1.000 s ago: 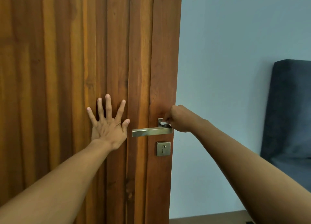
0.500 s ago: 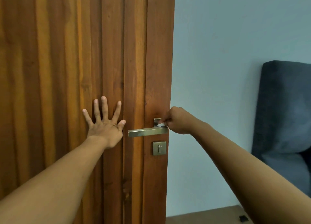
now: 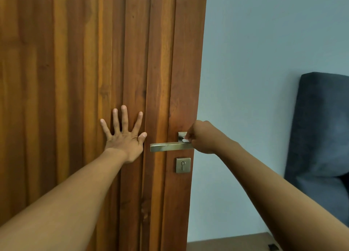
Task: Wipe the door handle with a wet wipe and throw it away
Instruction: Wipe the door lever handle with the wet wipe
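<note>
Curled tight, my right grip (image 3: 203, 137) pinches the wet wipe (image 3: 186, 140); only a small white corner of it shows past my fingertips. That corner sits against the door handle (image 3: 170, 147) at its pivot end, where the lever meets its square backplate (image 3: 181, 134), near the door's free edge.

What the next stroke turns on is this: the lever's long axis runs level, and nearly all of its bare brass length lies to the left of my grip, ending in a free tip just beside my left hand (image 3: 124, 139). So I judge the wipe must travel leftward along the bar, away from the pivot. The right grip is already on the handle, so it is the one to do it.

My right forearm comes in from the lower right, wrist roughly straight, knuckles turned toward the door (image 3: 75, 81). My left hand is released, fingers straight and spread, palm flat on the wood. Its thumb is near the lever's tip but apart from it, and I take the hand to be steadying the door. Below the lever, neither hand touches the keyhole plate (image 3: 183, 165).
</note>
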Demonstrator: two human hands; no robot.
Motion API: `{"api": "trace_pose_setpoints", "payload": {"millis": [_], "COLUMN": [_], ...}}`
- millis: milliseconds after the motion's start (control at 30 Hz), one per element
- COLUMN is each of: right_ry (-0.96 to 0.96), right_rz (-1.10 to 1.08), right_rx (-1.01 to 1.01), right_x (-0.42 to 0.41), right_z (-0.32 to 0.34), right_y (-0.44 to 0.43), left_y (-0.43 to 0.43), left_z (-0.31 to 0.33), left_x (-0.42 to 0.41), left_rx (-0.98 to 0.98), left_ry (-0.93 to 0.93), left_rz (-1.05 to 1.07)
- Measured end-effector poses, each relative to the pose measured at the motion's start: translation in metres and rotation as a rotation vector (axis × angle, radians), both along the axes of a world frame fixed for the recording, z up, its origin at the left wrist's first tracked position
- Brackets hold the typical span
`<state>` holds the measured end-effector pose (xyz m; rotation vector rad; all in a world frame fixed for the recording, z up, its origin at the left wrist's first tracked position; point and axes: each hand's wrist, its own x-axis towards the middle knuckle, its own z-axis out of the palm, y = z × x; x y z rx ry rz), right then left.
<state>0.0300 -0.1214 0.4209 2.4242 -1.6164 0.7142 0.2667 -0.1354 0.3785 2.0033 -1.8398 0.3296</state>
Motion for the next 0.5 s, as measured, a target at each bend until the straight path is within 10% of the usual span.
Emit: {"api": "trace_pose_setpoints", "payload": {"millis": [500], "right_ry": [0.075], "right_rz": [-0.026], "right_rx": [-0.077], "right_x": [0.055], "right_z": [-0.009], "right_y": [0.018], "left_y": [-0.003], "left_z": [-0.009], "left_x": [0.017], "left_rx": [-0.074], "left_ry": [-0.063], "left_rz": [-0.045]}}
